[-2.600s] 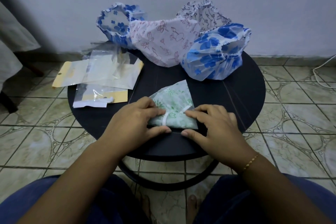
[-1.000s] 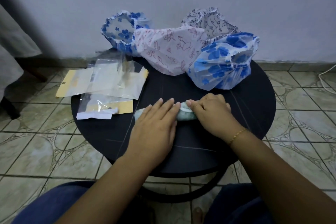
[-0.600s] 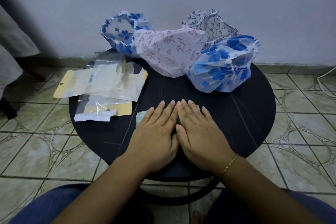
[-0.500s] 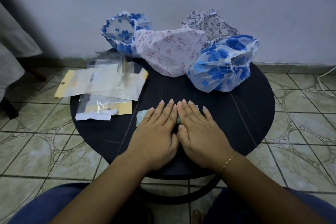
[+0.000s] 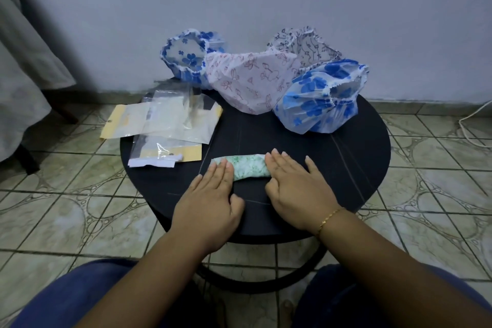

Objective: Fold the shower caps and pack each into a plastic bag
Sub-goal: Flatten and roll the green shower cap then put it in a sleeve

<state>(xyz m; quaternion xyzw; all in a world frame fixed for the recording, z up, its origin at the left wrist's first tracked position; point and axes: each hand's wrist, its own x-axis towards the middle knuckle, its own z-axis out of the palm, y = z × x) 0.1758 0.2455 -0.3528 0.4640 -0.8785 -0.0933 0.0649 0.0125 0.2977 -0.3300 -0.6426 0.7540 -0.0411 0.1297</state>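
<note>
The folded green shower cap (image 5: 246, 168) lies as a narrow roll on the bench (image 5: 346, 162). The left hand (image 5: 210, 194) and right hand (image 5: 295, 189), both flat with fingers straight, press its ends. Once released, the springy plastic may unroll before reaching the plastic bags (image 5: 173, 122).

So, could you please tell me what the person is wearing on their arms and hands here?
Both forearms are bare, with no sleeves in view. The right hand has a thin gold chain bracelet at the wrist. The left hand shows no bracelet, ring or watch. No gloves on either hand; fingernails look short and unpainted.
</note>
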